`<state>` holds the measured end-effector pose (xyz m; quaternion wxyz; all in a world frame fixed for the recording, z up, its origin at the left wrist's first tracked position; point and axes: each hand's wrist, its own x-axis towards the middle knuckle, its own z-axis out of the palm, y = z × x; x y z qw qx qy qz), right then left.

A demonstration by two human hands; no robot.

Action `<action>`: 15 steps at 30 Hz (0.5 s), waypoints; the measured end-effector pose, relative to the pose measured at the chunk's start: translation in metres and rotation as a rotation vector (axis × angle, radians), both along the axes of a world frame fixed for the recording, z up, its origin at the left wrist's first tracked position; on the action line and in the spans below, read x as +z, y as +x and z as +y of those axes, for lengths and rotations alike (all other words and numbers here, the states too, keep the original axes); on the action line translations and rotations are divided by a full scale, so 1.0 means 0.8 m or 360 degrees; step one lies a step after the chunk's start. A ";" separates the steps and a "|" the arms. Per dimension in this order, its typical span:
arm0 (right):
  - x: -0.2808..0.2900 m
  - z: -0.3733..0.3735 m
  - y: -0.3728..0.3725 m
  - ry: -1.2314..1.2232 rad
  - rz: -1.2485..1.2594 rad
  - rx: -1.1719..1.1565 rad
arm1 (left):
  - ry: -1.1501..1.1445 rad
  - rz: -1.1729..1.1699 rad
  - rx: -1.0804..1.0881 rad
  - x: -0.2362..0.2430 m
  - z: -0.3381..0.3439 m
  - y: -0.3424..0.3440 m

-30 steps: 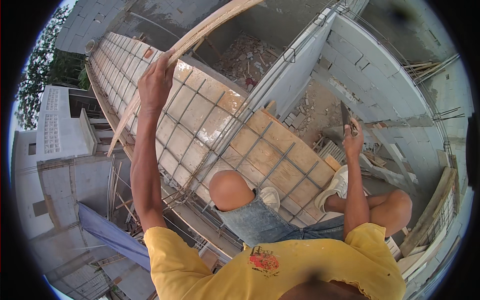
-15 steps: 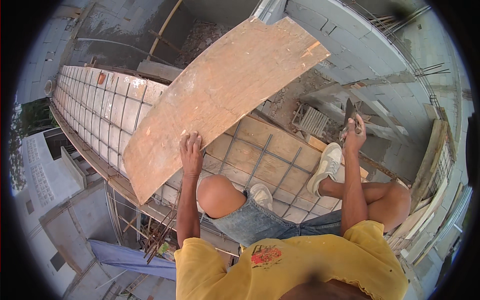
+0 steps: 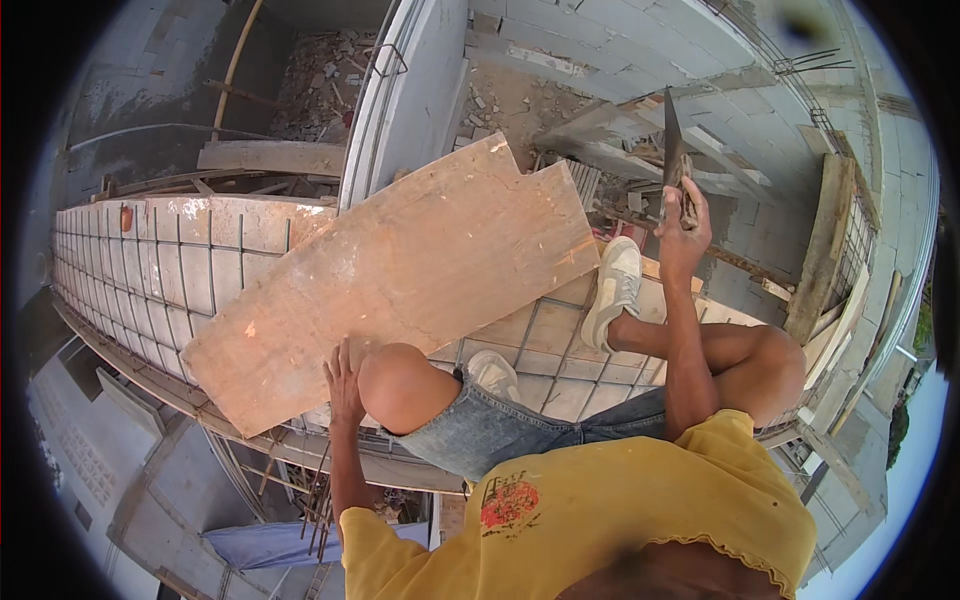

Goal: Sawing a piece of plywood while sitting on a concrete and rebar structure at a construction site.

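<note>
A long plywood sheet (image 3: 400, 270), notched at its far right end, lies slantwise over the rebar grid in front of me. My left hand (image 3: 346, 382) is at its near edge beside my knee. The fingers rest on the top face; the thumb's grip cannot be seen clearly. Raised off to the right, my right hand (image 3: 685, 222) is closed round the worn handle of a handsaw (image 3: 672, 140), whose dark tapering blade points away from me. The saw is well apart from the plywood.
I squat on formwork boards under the rebar grid (image 3: 180, 250), with my shoes (image 3: 612, 290) between the bars. Beyond the formwork is a drop to a rubble-strewn floor (image 3: 520, 105) between block walls (image 3: 590, 50). A blue tarp (image 3: 270, 545) hangs below on the left.
The plywood has come lower and nearer, swinging its right end toward me, with my left hand still at its near edge. The saw has risen and its blade shows more fully. My view has shifted.
</note>
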<state>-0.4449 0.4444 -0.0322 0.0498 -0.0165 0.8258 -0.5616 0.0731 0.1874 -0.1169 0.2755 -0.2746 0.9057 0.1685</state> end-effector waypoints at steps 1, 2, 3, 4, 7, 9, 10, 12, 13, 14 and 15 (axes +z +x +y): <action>0.007 -0.005 0.003 0.0026 -0.0002 -0.0007 | -0.0159 0.0055 0.0038 -0.001 -0.012 -0.021; 0.014 -0.005 0.008 0.0075 0.0113 0.0073 | -0.0308 0.0114 0.0069 -0.007 -0.024 -0.042; 0.025 -0.009 0.018 0.0123 0.0220 0.0158 | -0.0327 0.0280 0.0240 -0.009 -0.031 -0.077; 0.056 -0.026 0.038 0.0134 -0.0017 0.0139 | -0.0359 0.0449 0.0427 -0.020 -0.037 -0.117; 0.066 -0.004 0.066 0.0448 0.0149 0.0429 | 0.0015 0.0542 0.0522 -0.071 -0.039 -0.203; 0.093 0.000 0.095 0.0507 0.0046 0.0494 | -0.0138 0.0194 0.0706 -0.061 -0.018 -0.239; 0.108 0.004 0.109 0.0540 -0.0064 0.0563 | -0.0108 0.0196 0.0701 -0.071 -0.018 -0.243; 0.126 0.012 0.133 0.0559 -0.0224 0.0569 | -0.0095 0.0501 0.0645 -0.082 -0.027 -0.241; 0.134 0.017 0.146 0.0561 -0.0385 0.0583 | -0.0087 0.0504 0.0639 -0.083 -0.023 -0.235; 0.139 0.023 0.159 0.0637 -0.0398 0.0583 | -0.0018 0.0393 0.0668 -0.080 -0.018 -0.238; 0.144 0.025 0.166 0.0647 -0.0385 0.0559 | 0.0048 0.0283 0.0694 -0.077 -0.015 -0.240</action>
